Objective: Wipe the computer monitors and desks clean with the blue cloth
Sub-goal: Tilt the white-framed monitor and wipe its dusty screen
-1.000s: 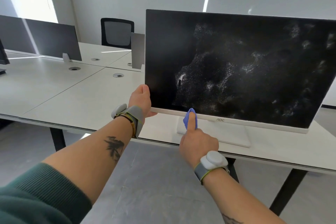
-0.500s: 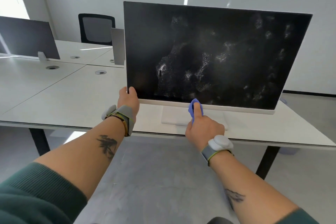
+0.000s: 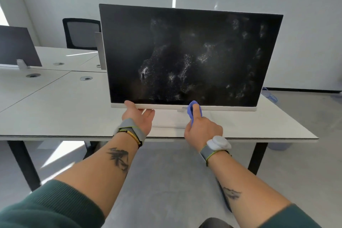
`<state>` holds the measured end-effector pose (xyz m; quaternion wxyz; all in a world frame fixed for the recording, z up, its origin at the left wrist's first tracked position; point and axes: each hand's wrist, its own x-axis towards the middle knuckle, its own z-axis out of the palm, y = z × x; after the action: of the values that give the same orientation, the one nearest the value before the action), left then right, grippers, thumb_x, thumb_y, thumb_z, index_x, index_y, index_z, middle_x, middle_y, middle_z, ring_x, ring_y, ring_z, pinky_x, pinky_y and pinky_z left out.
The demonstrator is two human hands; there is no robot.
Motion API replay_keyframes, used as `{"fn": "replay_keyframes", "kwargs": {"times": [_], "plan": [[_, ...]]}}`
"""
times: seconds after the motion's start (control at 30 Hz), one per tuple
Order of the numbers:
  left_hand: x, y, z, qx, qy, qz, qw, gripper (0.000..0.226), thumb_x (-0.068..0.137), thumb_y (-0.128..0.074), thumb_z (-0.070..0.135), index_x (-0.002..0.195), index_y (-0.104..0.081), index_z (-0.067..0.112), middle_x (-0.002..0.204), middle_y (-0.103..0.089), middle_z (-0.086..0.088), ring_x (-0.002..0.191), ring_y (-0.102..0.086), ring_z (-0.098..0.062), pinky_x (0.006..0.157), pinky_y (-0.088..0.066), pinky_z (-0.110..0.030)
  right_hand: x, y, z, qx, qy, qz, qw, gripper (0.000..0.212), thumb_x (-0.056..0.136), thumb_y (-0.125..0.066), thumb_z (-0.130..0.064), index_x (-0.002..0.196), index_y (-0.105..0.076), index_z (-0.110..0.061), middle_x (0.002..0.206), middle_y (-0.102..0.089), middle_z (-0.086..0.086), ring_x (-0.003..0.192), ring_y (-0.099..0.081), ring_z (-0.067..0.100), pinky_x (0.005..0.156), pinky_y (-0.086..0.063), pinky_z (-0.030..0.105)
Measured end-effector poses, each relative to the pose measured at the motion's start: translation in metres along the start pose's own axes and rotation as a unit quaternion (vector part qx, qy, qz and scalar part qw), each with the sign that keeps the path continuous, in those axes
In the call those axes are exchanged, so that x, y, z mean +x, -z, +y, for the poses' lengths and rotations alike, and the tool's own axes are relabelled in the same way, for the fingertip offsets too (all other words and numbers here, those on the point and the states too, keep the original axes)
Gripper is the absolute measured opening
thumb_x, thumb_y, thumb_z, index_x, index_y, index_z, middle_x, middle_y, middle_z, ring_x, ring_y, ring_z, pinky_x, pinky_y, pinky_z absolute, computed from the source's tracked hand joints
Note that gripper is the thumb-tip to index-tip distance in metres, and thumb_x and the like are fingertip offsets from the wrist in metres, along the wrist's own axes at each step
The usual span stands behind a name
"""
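Note:
A monitor (image 3: pixel 185 55) with a black, smudged screen and a white lower bezel stands on a white desk (image 3: pixel 55 109). My left hand (image 3: pixel 139 116) holds the bezel's underside near the lower left corner, palm turned up. My right hand (image 3: pixel 201 127) holds a small blue cloth (image 3: pixel 190 112) wrapped over an extended finger, pressed against the white bezel by the logo. White dusty smears cover the middle and right of the screen.
More white desks (image 3: pixel 46 57) reach left, with round cable grommets (image 3: pixel 86 78), a dark partition panel (image 3: pixel 18 46) and a black mesh chair (image 3: pixel 81 33) behind. Black desk legs (image 3: pixel 24 164) stand on grey floor. A blue cable (image 3: pixel 271 96) lies right of the desk.
My left hand slid from the monitor's left corner to under the bottom bezel, palm up. The cloth finger moved right along the bezel toward the logo. My view shifted right.

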<state>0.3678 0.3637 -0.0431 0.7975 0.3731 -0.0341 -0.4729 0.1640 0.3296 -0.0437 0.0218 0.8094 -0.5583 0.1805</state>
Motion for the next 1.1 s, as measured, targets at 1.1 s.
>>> {"fn": "replay_keyframes", "kwargs": {"times": [1.1], "plan": [[0.023, -0.039, -0.022, -0.020, 0.050, 0.072, 0.996, 0.087, 0.091, -0.021, 0.079, 0.154, -0.033, 0.020, 0.148, -0.046, -0.007, 0.142, -0.039, -0.024, 0.113, -0.034, -0.033, 0.023, 0.027, 0.112, -0.054, -0.009, 0.118, 0.992, 0.031, 0.093, -0.044, -0.033, 0.123, -0.040, -0.028, 0.069, -0.049, -0.003, 0.059, -0.051, 0.028, 0.057, -0.034, 0.028]]}}
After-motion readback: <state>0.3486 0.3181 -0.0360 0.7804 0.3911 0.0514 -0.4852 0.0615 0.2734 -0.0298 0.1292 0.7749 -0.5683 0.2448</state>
